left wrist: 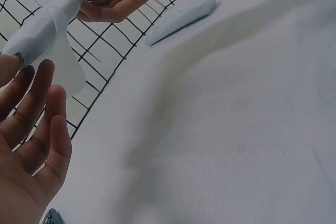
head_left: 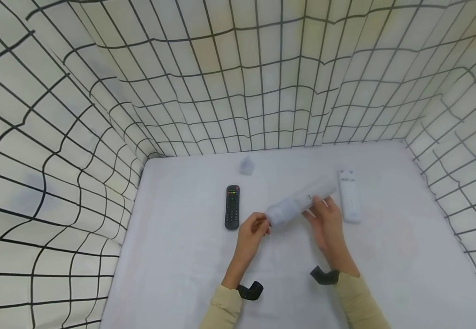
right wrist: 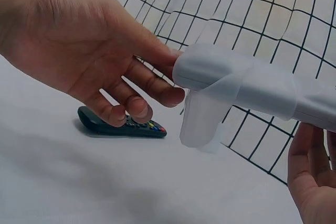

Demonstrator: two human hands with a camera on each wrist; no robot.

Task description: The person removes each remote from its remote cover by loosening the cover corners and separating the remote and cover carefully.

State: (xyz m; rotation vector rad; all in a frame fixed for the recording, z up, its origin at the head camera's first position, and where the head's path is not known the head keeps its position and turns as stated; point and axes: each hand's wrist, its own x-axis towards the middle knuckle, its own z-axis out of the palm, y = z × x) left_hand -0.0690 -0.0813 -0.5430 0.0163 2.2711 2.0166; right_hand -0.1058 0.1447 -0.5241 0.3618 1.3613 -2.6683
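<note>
A long white remote control (head_left: pixel 299 201), partly wrapped in translucent film (right wrist: pixel 202 116), is held slanting above the table between both hands. My left hand (head_left: pixel 249 235) pinches its near left end with thumb and index finger; the other fingers are spread loosely below in the left wrist view. Farther along to the right, my right hand (head_left: pixel 328 226) grips the body, thumb on top and fingers beneath. A loose flap of the film hangs down under the body in both wrist views. The remote's button face is hidden.
A black remote (head_left: pixel 232 207) lies left of the hands, and another white remote (head_left: pixel 349 196) lies to the right. A small crumpled translucent piece (head_left: pixel 246 165) sits toward the back of the white table (head_left: pixel 172 256). Grid-patterned cloth walls (head_left: pixel 262 91) enclose the back and sides.
</note>
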